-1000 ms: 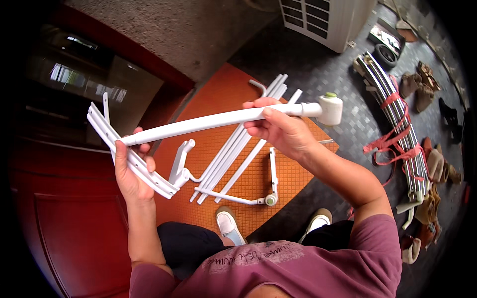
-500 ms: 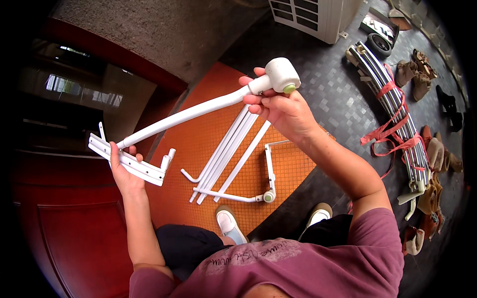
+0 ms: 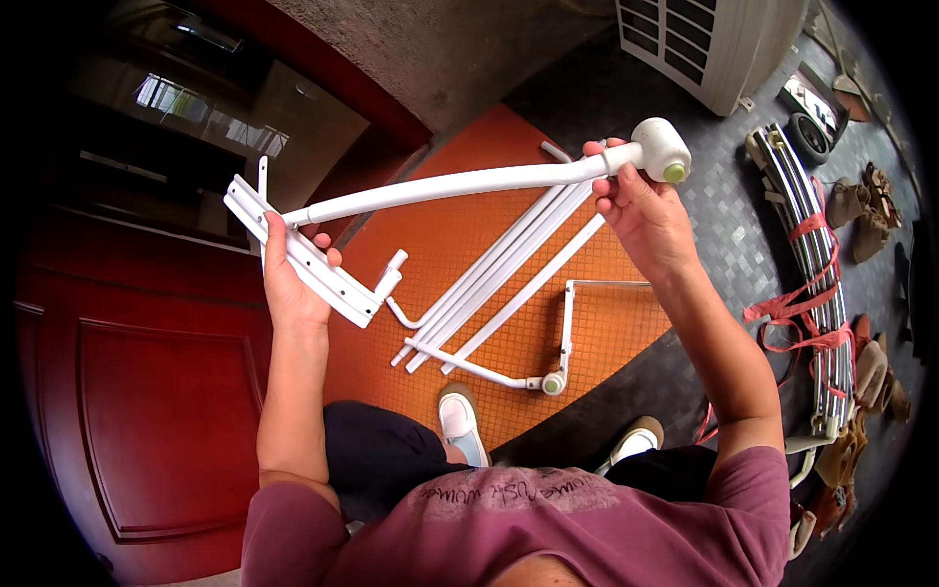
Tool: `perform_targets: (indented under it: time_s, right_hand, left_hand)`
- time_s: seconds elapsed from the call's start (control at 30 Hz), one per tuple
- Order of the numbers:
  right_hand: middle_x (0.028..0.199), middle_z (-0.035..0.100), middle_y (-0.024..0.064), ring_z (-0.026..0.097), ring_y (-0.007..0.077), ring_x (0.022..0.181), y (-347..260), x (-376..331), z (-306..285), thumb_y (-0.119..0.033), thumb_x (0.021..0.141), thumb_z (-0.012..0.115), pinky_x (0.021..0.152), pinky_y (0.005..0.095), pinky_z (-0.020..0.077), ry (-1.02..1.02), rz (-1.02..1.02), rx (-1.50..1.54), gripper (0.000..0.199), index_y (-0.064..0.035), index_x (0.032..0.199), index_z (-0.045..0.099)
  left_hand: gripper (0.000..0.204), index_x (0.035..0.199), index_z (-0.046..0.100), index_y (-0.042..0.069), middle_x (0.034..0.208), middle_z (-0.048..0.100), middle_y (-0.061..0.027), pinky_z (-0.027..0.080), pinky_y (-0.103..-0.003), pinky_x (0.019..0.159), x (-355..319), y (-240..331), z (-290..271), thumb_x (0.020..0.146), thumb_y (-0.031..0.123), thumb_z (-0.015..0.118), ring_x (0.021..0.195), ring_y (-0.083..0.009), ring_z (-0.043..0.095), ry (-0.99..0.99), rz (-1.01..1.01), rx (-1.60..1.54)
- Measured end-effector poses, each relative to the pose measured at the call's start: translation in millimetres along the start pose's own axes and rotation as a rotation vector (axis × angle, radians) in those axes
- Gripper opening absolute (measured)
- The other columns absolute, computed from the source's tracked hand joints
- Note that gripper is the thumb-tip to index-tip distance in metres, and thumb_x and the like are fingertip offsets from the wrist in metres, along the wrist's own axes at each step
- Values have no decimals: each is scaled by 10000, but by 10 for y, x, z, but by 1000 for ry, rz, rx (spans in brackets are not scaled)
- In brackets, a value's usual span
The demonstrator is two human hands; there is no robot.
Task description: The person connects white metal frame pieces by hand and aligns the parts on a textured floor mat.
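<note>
Both hands hold up a white tube frame part [image 3: 440, 192]. My left hand [image 3: 296, 284] is closed round its bracket end, a flat rail [image 3: 337, 289] with holes, a thin bar and a short peg. Near the other end, my right hand [image 3: 646, 215] grips the tube beside a rounded plastic joint [image 3: 661, 147] with a green button. Below, on an orange mat [image 3: 342, 382], lie several straight white tubes [image 3: 509, 269]. Next to them lies a second bent white frame part [image 3: 489, 375] with its own green-buttoned joint.
A bundle of metal poles [image 3: 807, 254] tied with red cloth strips lies at the right, beside several shoes [image 3: 866, 210]. At the far right back stand a pale outdoor unit [image 3: 704, 49] and a black wheel [image 3: 807, 137]. A red wooden door [image 3: 166, 421] is at the left.
The view has shifted, so the scene sits further right and the mat lower at its far edge. The held frame part looks more level. Both hands keep their grip.
</note>
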State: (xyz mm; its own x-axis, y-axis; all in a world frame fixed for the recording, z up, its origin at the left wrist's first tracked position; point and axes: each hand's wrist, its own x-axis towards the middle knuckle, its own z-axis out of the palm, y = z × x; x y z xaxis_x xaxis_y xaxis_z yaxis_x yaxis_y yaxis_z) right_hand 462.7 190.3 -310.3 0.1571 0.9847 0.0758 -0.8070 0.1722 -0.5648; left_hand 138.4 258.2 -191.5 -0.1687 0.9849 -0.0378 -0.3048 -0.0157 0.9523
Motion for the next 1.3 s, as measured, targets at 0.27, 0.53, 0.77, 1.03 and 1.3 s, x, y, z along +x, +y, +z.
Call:
perform_targets:
  time_s: [0.27, 0.53, 0.77, 1.03, 1.3]
  right_hand:
    - [1152, 597, 146, 599, 124, 823, -33, 122, -78, -235, 933, 537, 691, 222, 506, 133, -118, 38, 266, -8, 1071, 550]
    - [1342, 451, 134, 556, 218, 1030, -161, 27, -18, -233, 904, 576, 849, 347, 470, 85, -113, -126, 472, -88, 1306, 375]
    - [992, 666, 90, 653, 142, 718, -173, 61, -233, -242, 916, 562, 565, 201, 535, 259, -93, -168, 193, -79, 1020, 579]
    - [1116, 608, 193, 657, 222, 896, -214, 185, -693, -189, 924, 544, 654, 214, 570, 218, -24, -257, 244, 31, 1028, 542]
    - [1093, 618, 168, 641, 184, 859, -32, 220, -485, -218, 917, 561, 636, 191, 535, 225, 30, -139, 263, -2, 1063, 533]
  left_hand:
    - [250, 975, 544, 60, 846, 608, -107, 489, -272, 473, 0, -19, -68, 903, 297, 581, 650, -161, 585, -239, -82, 29]
    - [206, 1017, 524, 60, 924, 628, -173, 486, -275, 458, -2, -43, -87, 901, 217, 589, 683, -180, 622, -309, -141, -29]
    - [322, 1087, 536, -11, 944, 618, -161, 493, -339, 502, 81, -50, -200, 925, 267, 543, 834, -254, 652, -371, -227, 34]
    - [363, 1139, 499, -5, 1115, 584, -253, 541, -332, 548, 121, -207, -199, 956, 306, 461, 863, -264, 644, -442, -292, 190]
    - [313, 1125, 506, 33, 993, 631, -194, 534, -291, 490, -27, -151, -118, 928, 275, 531, 732, -216, 641, -268, -247, 236]
